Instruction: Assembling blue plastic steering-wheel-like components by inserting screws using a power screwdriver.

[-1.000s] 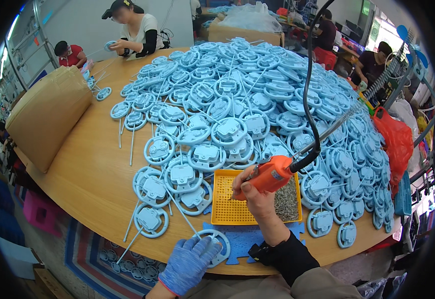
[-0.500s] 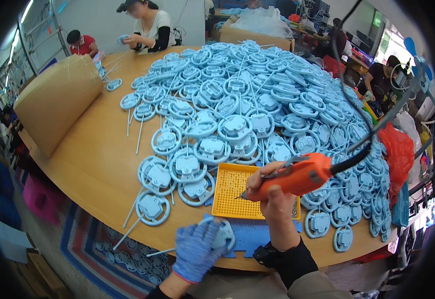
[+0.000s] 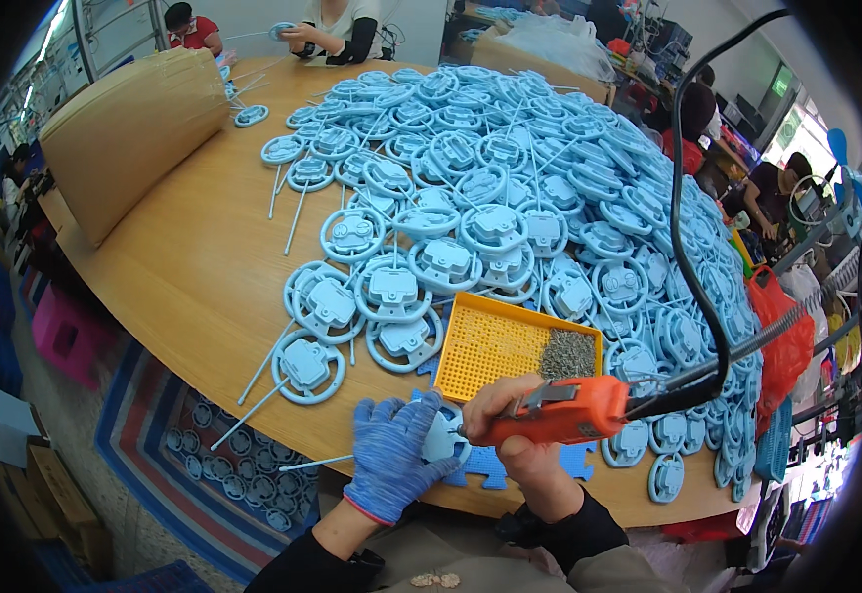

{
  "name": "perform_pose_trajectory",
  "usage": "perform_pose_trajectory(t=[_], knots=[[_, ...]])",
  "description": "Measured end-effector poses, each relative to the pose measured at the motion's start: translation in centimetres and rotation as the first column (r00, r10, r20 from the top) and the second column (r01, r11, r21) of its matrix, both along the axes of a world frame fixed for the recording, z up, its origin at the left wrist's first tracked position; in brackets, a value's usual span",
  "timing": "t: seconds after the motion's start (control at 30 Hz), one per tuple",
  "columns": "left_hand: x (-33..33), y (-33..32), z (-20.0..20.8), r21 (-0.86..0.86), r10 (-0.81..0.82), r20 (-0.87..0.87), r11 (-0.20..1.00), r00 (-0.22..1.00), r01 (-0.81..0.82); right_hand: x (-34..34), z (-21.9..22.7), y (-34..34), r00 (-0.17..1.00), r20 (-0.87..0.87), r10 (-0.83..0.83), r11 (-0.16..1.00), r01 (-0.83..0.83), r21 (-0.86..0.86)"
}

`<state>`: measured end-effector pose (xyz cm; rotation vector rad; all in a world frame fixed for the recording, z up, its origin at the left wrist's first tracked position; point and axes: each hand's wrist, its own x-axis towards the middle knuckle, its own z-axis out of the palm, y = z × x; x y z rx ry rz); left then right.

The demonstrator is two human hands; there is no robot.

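My left hand (image 3: pixel 389 460), in a blue glove, lies over a light-blue plastic steering-wheel-shaped part (image 3: pixel 445 437) and grips it near the table's front edge. A thin pale rod (image 3: pixel 314 463) sticks out leftward from under that hand. In my bare right hand (image 3: pixel 538 469) is an orange electric screwdriver (image 3: pixel 589 407), held level with its tip pointing left at the part; whether the tip touches cannot be made out. A blue foam mat (image 3: pixel 490 468) lies beneath. Just beyond stands a yellow perforated tray (image 3: pixel 490 348), small grey screws (image 3: pixel 569 354) heaped at its right end.
A large pile of similar light-blue parts (image 3: pixel 510 153) covers the table's middle and right. A cardboard box (image 3: pixel 134 138) stands at left. The screwdriver's black cable (image 3: pixel 686 252) loops down at right, near a red bag (image 3: pixel 782 336). More parts (image 3: pixel 243 465) lie below. Other people work beyond.
My right hand has brought the screwdriver down from over the tray to the part under my left hand. The whole view has shifted slightly.
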<state>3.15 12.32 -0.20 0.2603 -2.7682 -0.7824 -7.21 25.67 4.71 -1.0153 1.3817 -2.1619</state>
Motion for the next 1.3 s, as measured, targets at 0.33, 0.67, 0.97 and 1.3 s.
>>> perform_pose_trajectory(t=[0.33,0.67,0.97,1.3], knots=[[0.0,-0.3,0.0,-0.067,0.008,-0.043,0.998,0.999,-0.011,0.0,0.1,-1.4,0.999,-0.021,-0.044,0.999,0.044,-0.023],[0.6,0.3,0.3,-0.050,-0.006,-0.088,0.999,0.996,0.002,0.6,-0.8,-0.7,0.992,0.119,-0.039,0.999,0.039,0.006],[0.7,-0.2,-1.0,-0.037,0.021,-0.150,0.999,0.988,-0.027,0.2,0.2,-0.1,0.984,0.157,-0.082,0.983,0.106,-0.150],[1.0,0.5,0.3,-0.120,0.037,-0.077,0.992,0.996,-0.046,0.8,1.0,0.0,0.984,0.085,-0.159,0.981,0.167,-0.098]])
